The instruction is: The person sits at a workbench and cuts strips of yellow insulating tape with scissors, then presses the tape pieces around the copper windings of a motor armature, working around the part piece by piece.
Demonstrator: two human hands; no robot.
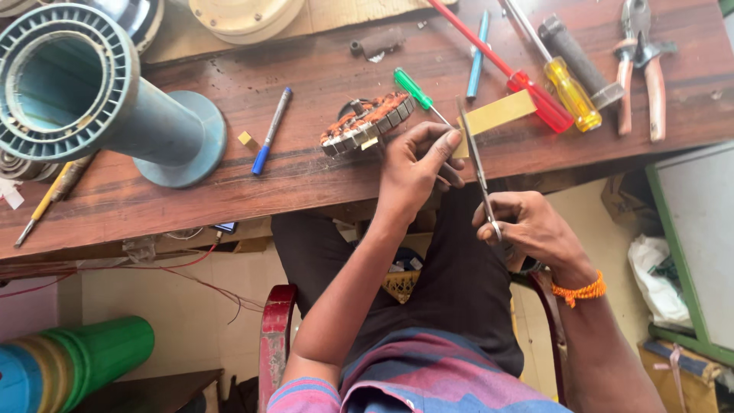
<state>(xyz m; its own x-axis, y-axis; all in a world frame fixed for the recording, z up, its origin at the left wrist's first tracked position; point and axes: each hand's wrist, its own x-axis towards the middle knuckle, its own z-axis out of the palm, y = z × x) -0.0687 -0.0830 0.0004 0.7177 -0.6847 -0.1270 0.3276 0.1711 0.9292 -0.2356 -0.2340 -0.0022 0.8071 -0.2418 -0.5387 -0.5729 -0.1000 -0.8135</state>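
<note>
One yellow strip (495,115) between left-hand fingers (447,145)

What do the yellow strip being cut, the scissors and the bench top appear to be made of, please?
Yellow strip: probably stiff paper or thin insulating sheet, matte, lying flat in the left hand.
Scissors, in the right hand: metal, judging by the grey, shiny blades.
Bench top: wood, dark brown, worn, with visible grain.

yellow paper strip (495,115) | flat, slanting toward 2 o'clock, lower end pinched, over desk edge | scissors (478,172) | slim steel, blades open around strip, tips at 12 o'clock
</note>
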